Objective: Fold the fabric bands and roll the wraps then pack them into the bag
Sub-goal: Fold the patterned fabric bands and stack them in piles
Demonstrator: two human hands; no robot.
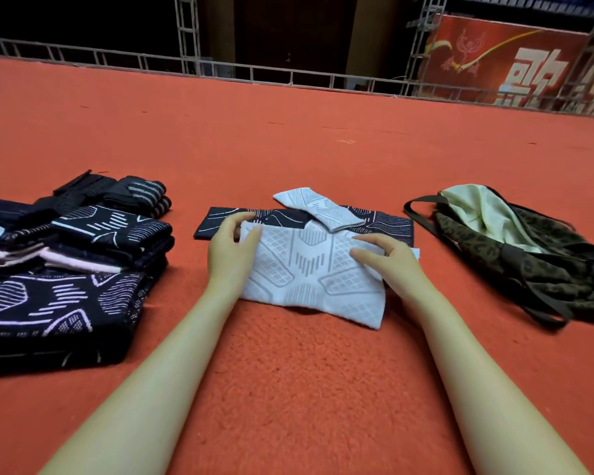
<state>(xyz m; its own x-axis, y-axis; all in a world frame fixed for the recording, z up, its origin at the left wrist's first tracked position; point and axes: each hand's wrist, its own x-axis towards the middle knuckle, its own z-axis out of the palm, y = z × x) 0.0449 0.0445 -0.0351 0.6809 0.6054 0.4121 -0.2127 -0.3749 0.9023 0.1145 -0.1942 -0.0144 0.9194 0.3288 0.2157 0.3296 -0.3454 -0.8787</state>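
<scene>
Red carpet (288, 389) runs back to a metal railing (220, 68).

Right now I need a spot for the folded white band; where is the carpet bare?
Bare carpet lies between the white band and the bag, and beyond the dark band. The dark pile on the left is crowded.

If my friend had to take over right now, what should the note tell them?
Left hand: grips the top left corner of the white patterned fabric band.
Right hand: presses its right side.
That band overlaps a dark navy patterned band, with a small white folded piece on top.
Dark band pile and striped rolled wraps lie left.
Camouflage bag lies open right; nothing visibly packed yet.
</scene>
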